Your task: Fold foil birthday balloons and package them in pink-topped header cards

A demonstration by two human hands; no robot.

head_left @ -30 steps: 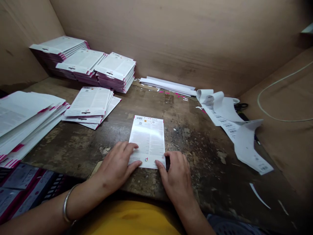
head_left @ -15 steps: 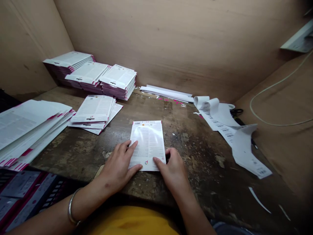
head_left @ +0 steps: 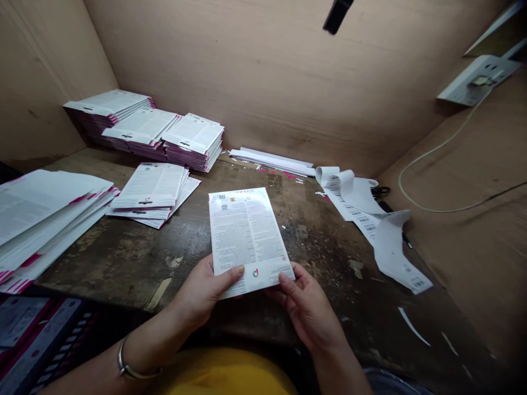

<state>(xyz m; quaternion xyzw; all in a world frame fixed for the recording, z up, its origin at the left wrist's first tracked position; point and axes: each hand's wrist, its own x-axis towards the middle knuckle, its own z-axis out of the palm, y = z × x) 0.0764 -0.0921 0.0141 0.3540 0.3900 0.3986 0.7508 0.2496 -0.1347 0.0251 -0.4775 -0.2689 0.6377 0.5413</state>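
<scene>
A flat white printed packet [head_left: 249, 236] with fine text, a barcode at its top left and a small round logo near its bottom edge is held up over the table's front. My left hand [head_left: 206, 291] grips its lower left side, thumb on the face and fingers hidden behind. At the lower right corner, my right hand [head_left: 302, 299] pinches it the same way, with the fingertips partly underneath. Left of the packet lies a small pile of like packets [head_left: 150, 186] with hanger slots.
Stacked packets [head_left: 191, 134] stand at the back left, larger printed sheets [head_left: 49, 214] at the left edge. Paper strips [head_left: 272, 162] lie along the back wall. A curling barcode label strip [head_left: 362, 214] and scissors [head_left: 381, 191] are at right, below a power socket [head_left: 477, 79].
The packet has come up off the table and tilts towards me. My left hand has gone from lying flat on it to gripping its edge. The view has shifted slightly.
</scene>
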